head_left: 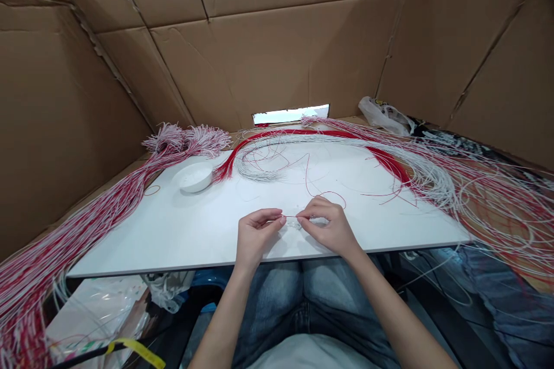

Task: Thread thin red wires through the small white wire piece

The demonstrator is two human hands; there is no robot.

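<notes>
Your fingers [270,219] are pinched narrow on both sides: the left hand [256,237] and then the right hand [329,226] each hold a thin red wire [290,217], which runs crosswise between them, just above the white worktop [130,236]. It looks light and limp, so grip close to the pinch point — any slack will bend it.

Head camera rolling | sitting on the person's head | facing forward, tilting down | looking onto left hand [258,234], right hand [328,225]
</notes>
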